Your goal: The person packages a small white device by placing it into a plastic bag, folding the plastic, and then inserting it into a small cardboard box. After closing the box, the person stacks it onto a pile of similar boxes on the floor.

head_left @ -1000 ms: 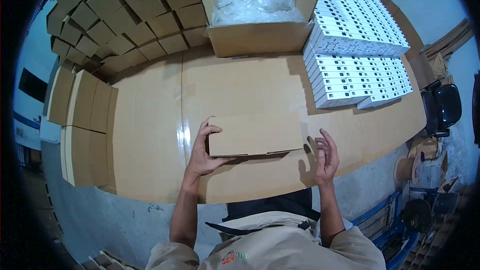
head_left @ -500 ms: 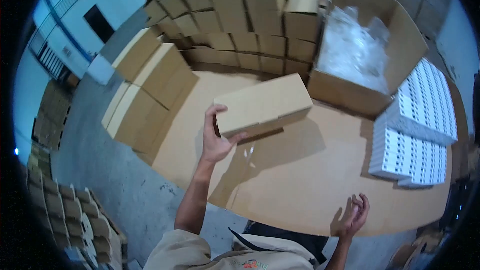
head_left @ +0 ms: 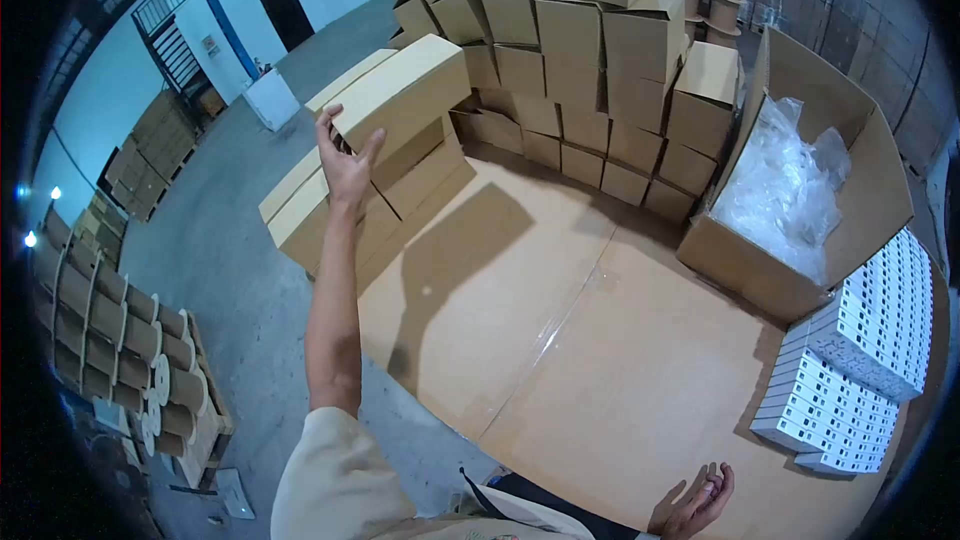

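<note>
Our left hand [head_left: 345,165] grasps a closed cardboard box [head_left: 405,85] by its near end, the thumb on the side facing the table's middle and the fingers round the top edge. The box is above the left side of the table [head_left: 470,340], over the stacked cartons [head_left: 310,230]; we cannot tell whether it touches them. Our right hand [head_left: 700,505] is free of any load, its fingers loosely curled near the table's front edge. We judge the box fairly light, since one hand at the end bears it, though we cannot see what it contains. The board looks stiff enough to keep its shape under a moderate squeeze, but a hard pinch could dent the walls or crease a corner. Its plain, matt faces should give bare skin decent grip. Gripped at one end, it may tip towards the far end, so we would keep the thumb and fingers well spread across opposite faces, clear of the flap seams. A palm under the far end would steady it if the contents prove heavy or loose.
</note>
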A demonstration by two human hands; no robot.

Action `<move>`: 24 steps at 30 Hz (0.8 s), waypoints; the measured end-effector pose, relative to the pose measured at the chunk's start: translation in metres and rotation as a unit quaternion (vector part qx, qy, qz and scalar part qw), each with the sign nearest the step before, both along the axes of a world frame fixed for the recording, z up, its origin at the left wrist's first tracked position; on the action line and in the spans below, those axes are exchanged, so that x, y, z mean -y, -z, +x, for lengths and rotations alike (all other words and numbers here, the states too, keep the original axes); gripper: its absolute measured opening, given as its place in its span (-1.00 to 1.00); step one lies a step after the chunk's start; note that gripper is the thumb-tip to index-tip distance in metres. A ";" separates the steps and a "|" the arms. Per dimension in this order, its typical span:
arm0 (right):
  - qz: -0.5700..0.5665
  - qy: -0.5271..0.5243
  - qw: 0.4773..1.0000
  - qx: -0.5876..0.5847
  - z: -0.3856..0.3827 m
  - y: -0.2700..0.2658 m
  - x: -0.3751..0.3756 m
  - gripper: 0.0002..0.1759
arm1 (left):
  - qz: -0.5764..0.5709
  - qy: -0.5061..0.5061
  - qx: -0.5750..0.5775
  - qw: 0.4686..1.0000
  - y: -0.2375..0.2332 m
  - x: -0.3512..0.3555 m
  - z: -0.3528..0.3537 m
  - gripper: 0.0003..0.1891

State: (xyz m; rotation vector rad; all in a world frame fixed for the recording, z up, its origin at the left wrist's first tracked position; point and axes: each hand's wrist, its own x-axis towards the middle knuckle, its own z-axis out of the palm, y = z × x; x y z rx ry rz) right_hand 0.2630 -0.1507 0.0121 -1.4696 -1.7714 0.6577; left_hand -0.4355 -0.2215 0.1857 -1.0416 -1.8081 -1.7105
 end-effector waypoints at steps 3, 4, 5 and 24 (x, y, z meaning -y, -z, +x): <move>0.057 -0.027 0.996 0.059 -0.002 -0.005 -0.003 -0.29 | 0.009 -0.038 0.025 0.999 -0.008 0.006 -0.019 -0.19; 0.078 -0.036 0.994 0.074 0.000 -0.002 -0.003 -0.29 | 0.014 -0.038 0.039 0.998 -0.009 0.008 -0.021 -0.19; 0.029 -0.013 0.999 0.040 0.003 0.004 -0.002 -0.30 | 0.019 -0.037 0.055 0.998 -0.008 0.008 -0.023 -0.19; 0.009 0.027 0.999 -0.040 0.016 0.026 -0.006 -0.38 | -0.033 -0.242 0.026 0.969 0.025 0.001 -0.057 -0.26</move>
